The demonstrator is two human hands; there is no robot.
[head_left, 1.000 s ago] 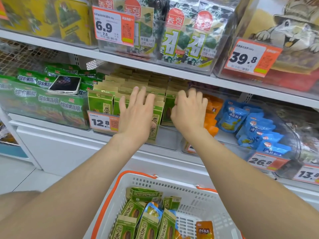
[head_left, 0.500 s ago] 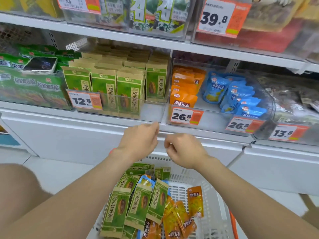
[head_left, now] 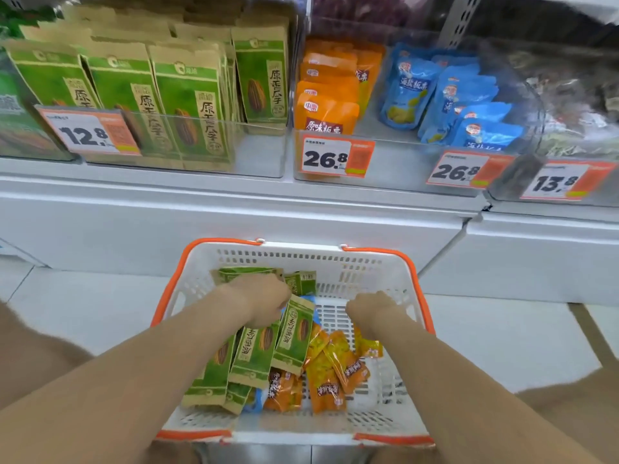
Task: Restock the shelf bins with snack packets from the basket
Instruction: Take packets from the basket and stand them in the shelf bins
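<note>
1. White floor tiles (head_left: 502,329) lie under a white basket (head_left: 335,259) with an orange rim, nearest me.
2. Green packets (head_left: 254,349) lie heaped in its left half, with orange packets (head_left: 335,366) at the middle and right.
3. The left hand (head_left: 264,301) is down on the far ends of the green packets, fingers curled round their tops.
4. The right hand (head_left: 371,309) hangs over the basket's right side, knuckles up. Its fingers are hidden, so I cannot tell whether they hold anything.
5. Farther off, clear shelf bins (head_left: 261,155) stand in a row: upright green packs (head_left: 187,95) on the left, orange pouches (head_left: 328,95) in the middle, blue pouches (head_left: 462,105) on the right. Price tags (head_left: 87,133) sit on their fronts.
</note>
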